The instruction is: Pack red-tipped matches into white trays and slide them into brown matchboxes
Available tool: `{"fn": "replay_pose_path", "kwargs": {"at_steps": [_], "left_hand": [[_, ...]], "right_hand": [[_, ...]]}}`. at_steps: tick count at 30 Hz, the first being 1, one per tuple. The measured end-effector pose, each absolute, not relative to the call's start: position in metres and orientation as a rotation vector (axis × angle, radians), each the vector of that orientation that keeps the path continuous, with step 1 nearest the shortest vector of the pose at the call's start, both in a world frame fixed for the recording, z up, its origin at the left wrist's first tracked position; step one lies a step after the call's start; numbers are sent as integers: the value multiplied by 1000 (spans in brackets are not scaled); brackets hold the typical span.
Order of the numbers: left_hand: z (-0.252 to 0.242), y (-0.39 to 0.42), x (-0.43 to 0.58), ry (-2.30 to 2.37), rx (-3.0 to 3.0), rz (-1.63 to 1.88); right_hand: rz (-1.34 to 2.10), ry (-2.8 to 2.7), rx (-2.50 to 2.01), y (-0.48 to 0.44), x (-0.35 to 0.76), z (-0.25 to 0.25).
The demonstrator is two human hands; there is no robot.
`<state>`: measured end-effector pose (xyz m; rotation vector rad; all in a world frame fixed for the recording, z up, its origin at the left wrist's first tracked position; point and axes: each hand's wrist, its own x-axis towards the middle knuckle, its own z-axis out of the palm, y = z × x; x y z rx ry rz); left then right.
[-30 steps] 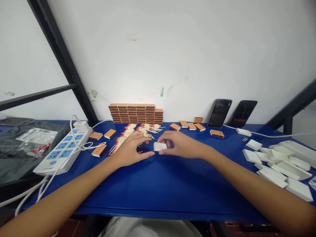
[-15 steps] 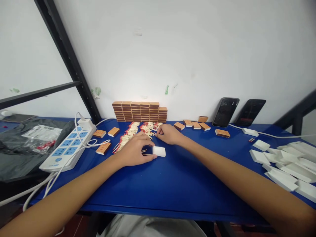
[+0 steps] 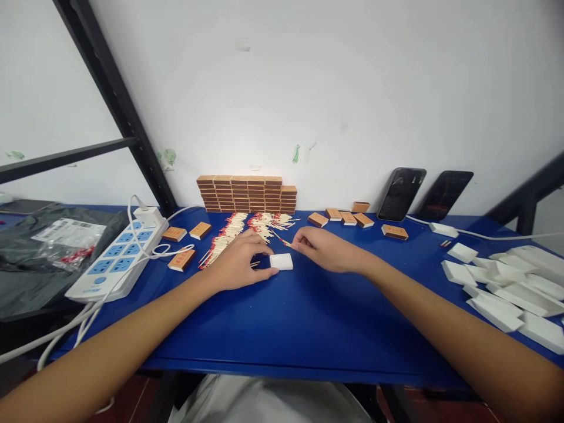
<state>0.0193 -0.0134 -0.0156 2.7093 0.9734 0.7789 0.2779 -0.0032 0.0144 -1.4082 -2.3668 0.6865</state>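
My left hand rests on the table with thumb and fingers closed on the left end of a small white matchbox tray. Just right of and above that tray, my right hand pinches matchsticks by their ends, red heads pointing away to the upper left; how many it holds is hard to tell. Behind both hands lie loose heaps of red-tipped matches. A few more matches show under the left hand. The inside of the tray cannot be made out clearly.
Stacked matchboxes stand against the wall. Loose matchboxes lie on both sides. White trays are piled at the right. Two phones lean on the wall. A power strip with cables and a dark plastic bag are at left.
My right hand has drawn back from the match heap toward the right and nearer to me, with matchsticks now visible in its fingers. My left hand stays at the tray. The view has shifted slightly.
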Motion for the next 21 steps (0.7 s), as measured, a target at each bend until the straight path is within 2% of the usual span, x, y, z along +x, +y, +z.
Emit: {"fn": "replay_pose_path", "kwargs": {"at_steps": [4,16,21], "left_hand": [[-16,-13,20,939,2695,807],[-13,-13,18,868,2703,844],[-13,-14,20,882,2702,816]], "right_hand": [[766,-2364,-1236,-16,269,13],[518,-2562,-1164,-21,269,8],[484,-2367,-1165,3,264,2]]}}
